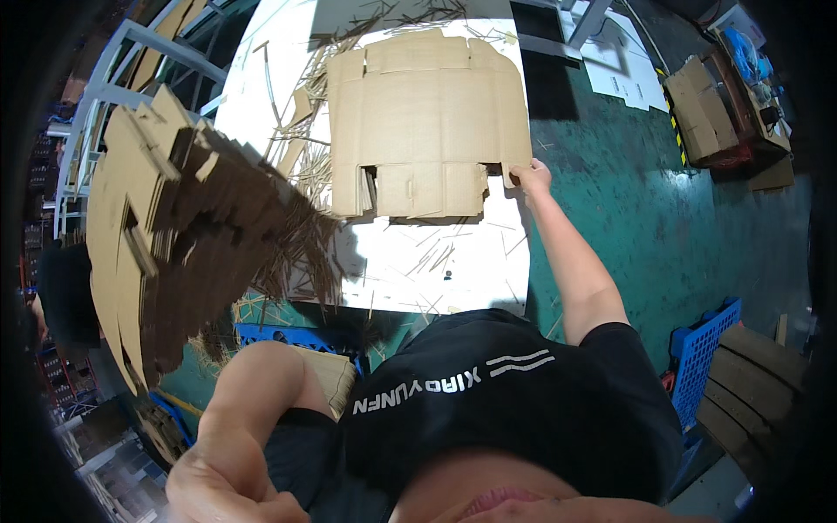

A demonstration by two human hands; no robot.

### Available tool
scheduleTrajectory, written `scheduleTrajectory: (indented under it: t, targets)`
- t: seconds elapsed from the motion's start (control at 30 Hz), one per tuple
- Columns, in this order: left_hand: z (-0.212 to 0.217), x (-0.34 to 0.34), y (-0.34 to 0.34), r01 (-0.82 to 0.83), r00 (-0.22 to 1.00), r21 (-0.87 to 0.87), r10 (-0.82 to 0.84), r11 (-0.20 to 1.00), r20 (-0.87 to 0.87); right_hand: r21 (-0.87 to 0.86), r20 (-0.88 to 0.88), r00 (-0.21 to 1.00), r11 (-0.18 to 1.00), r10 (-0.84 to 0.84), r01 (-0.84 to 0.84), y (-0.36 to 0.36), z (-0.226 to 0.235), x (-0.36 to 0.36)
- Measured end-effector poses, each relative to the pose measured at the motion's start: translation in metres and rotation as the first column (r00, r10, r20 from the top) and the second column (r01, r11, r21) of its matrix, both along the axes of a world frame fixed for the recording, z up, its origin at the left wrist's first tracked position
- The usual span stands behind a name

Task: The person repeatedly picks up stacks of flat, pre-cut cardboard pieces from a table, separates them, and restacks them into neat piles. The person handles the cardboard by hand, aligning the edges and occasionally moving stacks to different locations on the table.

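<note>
A flat die-cut cardboard blank (418, 122), tan with crease lines and notches along its near edge, lies on the white tabletop (488, 275). My right hand (532, 177) is closed on its near right corner, the arm stretched out along the table's right side. My left hand (231, 484) is raised at the lower left, close to the camera and away from the blank. Its fingers look curled, and whatever may be in them is hidden. A tall, leaning stack of cut cardboard blanks (122, 227) rises left of the table, its layered edges dark.
Thin cardboard strips (296, 253) litter the table's left side and near part. A grey metal frame (131, 91) stands at the far left. Cardboard boxes (697, 105) sit at the right on the green floor (628, 209). A blue plastic pallet (702, 366) stands lower right, beside more cardboard.
</note>
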State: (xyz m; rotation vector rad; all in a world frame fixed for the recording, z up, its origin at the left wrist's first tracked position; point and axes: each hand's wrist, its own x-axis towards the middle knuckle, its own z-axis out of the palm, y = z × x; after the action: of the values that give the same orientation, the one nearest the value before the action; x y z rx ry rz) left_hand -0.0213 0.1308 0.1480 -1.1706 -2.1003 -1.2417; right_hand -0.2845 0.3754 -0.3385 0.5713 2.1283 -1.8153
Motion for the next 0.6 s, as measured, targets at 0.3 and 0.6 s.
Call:
scheduleTrajectory:
  t: [0.3,0.6]
  targets:
    - [-0.169,-0.124,-0.071,-0.675,0.705,0.142,0.575,0.724,0.416,0.259,-0.051,0.999,0.966,-0.001,0.014,-0.001,-0.016,-0.053]
    - [-0.462,-0.201,-0.197,-0.838,-0.165,-0.309,0.331,0.45,0.929,0.287,-0.039,0.984,0.945,0.176,-0.157,-0.011,0.0,-0.095]
